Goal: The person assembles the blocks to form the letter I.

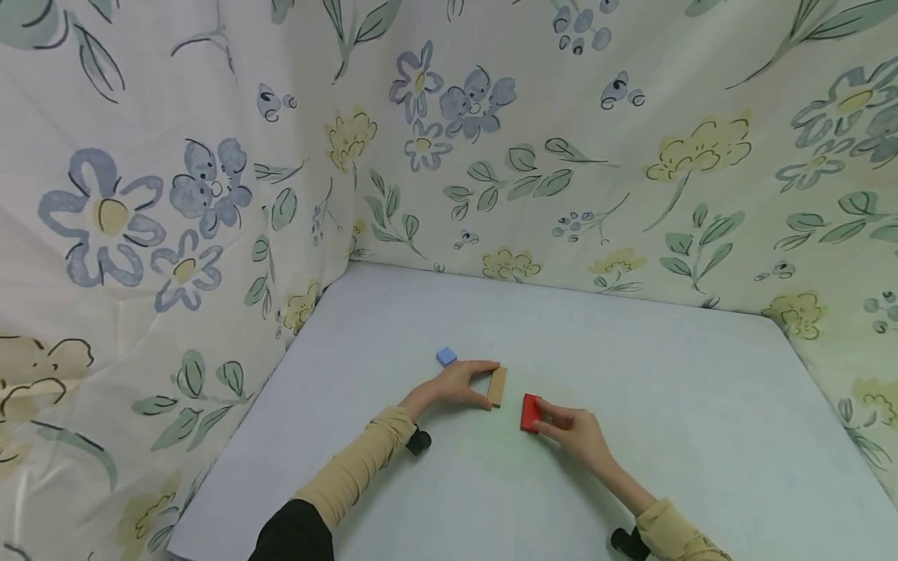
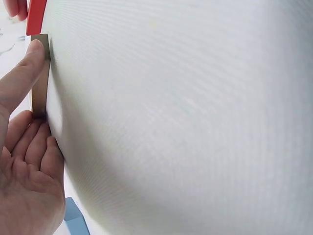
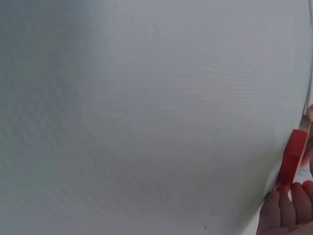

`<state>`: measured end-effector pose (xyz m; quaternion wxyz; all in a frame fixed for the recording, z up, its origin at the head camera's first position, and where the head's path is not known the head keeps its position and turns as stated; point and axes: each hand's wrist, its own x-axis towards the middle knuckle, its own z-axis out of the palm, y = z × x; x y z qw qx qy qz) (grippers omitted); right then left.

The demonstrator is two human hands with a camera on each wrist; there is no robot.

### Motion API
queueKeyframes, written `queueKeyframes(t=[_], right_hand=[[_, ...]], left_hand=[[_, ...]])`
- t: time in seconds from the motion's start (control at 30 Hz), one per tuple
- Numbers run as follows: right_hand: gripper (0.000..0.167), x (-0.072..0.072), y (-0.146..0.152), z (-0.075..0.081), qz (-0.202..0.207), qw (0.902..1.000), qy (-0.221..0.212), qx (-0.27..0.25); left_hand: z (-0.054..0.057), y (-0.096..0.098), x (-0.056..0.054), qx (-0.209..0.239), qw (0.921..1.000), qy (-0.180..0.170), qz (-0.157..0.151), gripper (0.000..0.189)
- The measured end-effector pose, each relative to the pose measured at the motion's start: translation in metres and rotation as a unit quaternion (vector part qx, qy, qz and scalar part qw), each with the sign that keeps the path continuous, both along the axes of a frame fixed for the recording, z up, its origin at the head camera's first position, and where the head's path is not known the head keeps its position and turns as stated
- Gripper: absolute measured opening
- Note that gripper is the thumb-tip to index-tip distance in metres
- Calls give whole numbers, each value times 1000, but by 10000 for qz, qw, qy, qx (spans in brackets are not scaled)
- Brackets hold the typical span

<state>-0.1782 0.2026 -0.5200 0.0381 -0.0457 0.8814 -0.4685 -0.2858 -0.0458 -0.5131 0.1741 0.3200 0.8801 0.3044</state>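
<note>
My left hand pinches a flat natural-wood block by its two ends, thumb at the near end and fingers at the far end. To its right, my right hand grips a red rectangular block between thumb and fingers along its right side. A narrow strip of table separates the two blocks in the head view. Just behind the left hand lies a small blue block, partly covered by that hand in the left wrist view. The red block appears at the right edge of the right wrist view.
The blocks are on a white table. Floral cloth hangs along its back and sides. Each wrist wears a black camera, the left one close above the tabletop.
</note>
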Motion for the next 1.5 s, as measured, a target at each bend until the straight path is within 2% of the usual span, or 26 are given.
queueKeyframes(t=[0.17, 0.37, 0.57, 0.83, 1.27, 1.5], right_hand=[[46, 0, -1, -3, -21, 10000, -59, -47], [43, -1, -1, -6, -138, 9998, 140, -32], [43, -1, -1, -9, -315, 9990, 304, 36], [42, 1, -2, -10, -302, 9977, 592, 113], [43, 2, -3, -13, -326, 9973, 635, 152], [44, 2, -3, -12, -360, 9980, 489, 146]], left_hand=[[0, 0, 0, -3, 10000, 8, 3, 76], [-1, 0, -1, -49, 9999, 157, -37, 76], [0, 1, -1, -15, 9999, 105, -52, 76], [0, 2, 0, -50, 9998, 176, -43, 76], [0, 1, 0, -100, 9998, 156, -45, 77], [-1, 1, -1, -89, 9999, 92, -37, 77]])
